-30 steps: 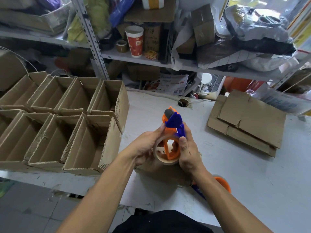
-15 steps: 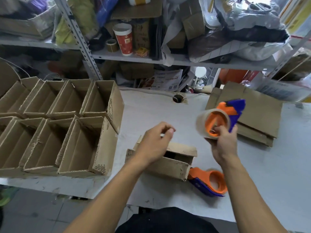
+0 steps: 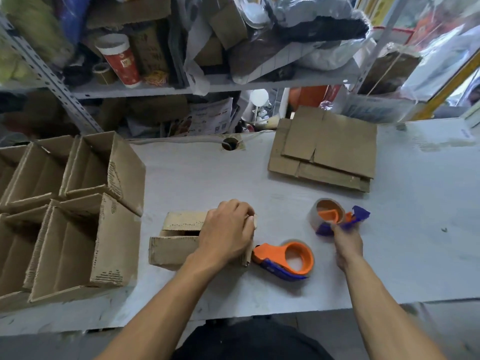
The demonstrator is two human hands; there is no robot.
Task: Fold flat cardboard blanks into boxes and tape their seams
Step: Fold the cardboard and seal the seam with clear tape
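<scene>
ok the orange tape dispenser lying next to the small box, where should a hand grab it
Grip the orange loop handle of the spare tape dispenser, coming from above and the right. It lies flat with its ring open upward, and the small box under the left hand blocks its left end.

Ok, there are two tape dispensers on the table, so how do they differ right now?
The held dispenser is gripped by the right hand and carries a tape roll that shows plainly; the idle dispenser lies flat and untouched beside the small box. The held one sits further right, its purple part up; the idle one's purple part lies underneath. Both are orange and purple.
</scene>
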